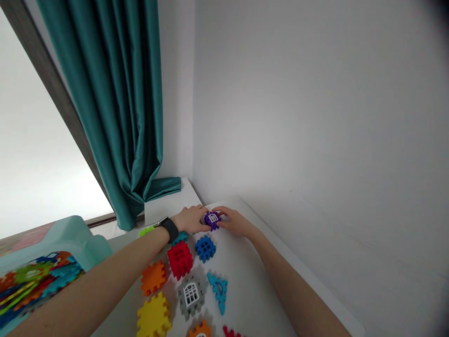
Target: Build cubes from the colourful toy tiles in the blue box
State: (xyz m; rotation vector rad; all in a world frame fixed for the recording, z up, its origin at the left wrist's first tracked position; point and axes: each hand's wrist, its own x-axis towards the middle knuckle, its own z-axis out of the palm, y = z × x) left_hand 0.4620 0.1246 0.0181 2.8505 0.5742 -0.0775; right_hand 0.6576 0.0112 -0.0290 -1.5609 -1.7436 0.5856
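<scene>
At the far end of the white table, a purple toothed building tile [212, 220] with a white window insert sits between my two hands. My left hand [191, 219], with a dark watch on its wrist, has its fingers closed at the tile's left edge. On the other side, my right hand [235, 221] pinches the right edge between thumb and fingers. Nearer to me lie a blue tile [205, 248], a red tile [180, 260] and a teal tile [180, 238] partly covered by my left wrist.
A grey window tile [191, 296], a light-blue triangle piece [218, 292], an orange tile [153, 278] and a yellow tile [154, 316] lie on the table [252, 299]. A mint bin [79, 238] of pieces stands left. A teal curtain [115, 103] and wall [298, 117] bound the far side.
</scene>
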